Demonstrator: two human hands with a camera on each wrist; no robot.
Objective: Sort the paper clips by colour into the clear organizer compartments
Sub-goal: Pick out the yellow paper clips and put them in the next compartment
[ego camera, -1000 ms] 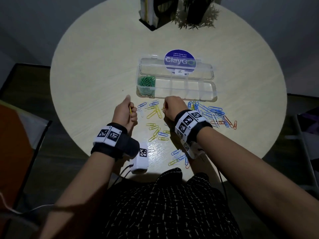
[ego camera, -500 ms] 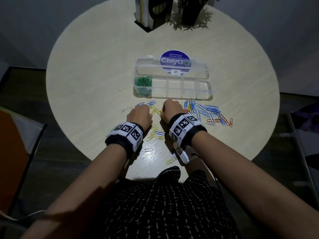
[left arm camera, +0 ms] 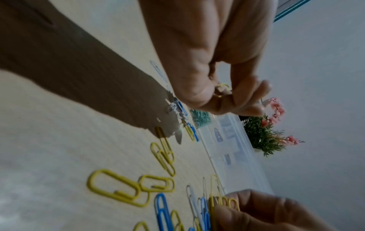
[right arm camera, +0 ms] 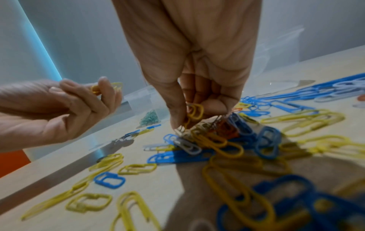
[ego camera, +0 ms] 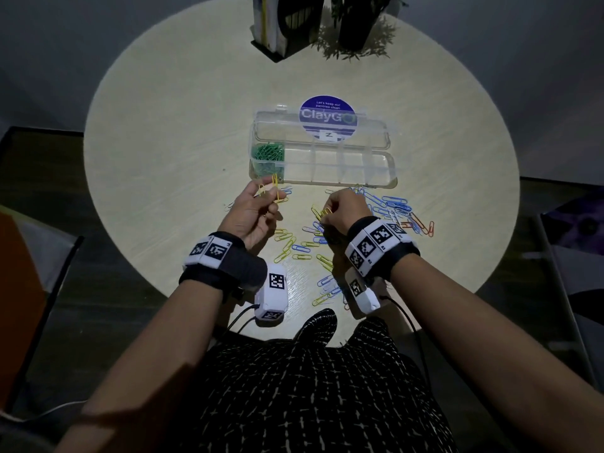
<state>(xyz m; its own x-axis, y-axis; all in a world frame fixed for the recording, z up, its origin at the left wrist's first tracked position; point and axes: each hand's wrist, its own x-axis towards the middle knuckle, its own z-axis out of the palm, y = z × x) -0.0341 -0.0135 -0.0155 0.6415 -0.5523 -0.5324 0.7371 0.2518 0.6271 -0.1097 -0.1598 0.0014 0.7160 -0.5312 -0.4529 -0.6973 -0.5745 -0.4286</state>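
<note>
A clear organizer [ego camera: 389, 173] lies open on the round table; its leftmost compartment holds green clips [ego camera: 268, 155]. My left hand [ego camera: 258, 207] is raised palm-up just before that compartment, pinching several yellow clips [ego camera: 273, 191] between thumb and fingers; these yellow clips [right arm camera: 116, 86] also show in the right wrist view. My right hand [ego camera: 343, 210] is curled knuckles-up over the loose pile and pinches yellow clips [right arm camera: 194, 111]. Loose yellow clips [ego camera: 286, 240], blue clips [ego camera: 389, 204] and orange clips [ego camera: 425, 225] lie scattered in front of the organizer.
The organizer's lid [ego camera: 322, 132] lies flat behind it over a round blue sticker [ego camera: 327, 112]. A dark holder [ego camera: 281, 24] and a potted plant [ego camera: 356, 27] stand at the table's far edge. An orange chair [ego camera: 19, 289] is at the left.
My left hand has lifted off the pile and turned palm-up toward the organizer's left end with yellow clips in it. The right hand stays over the pile.
</note>
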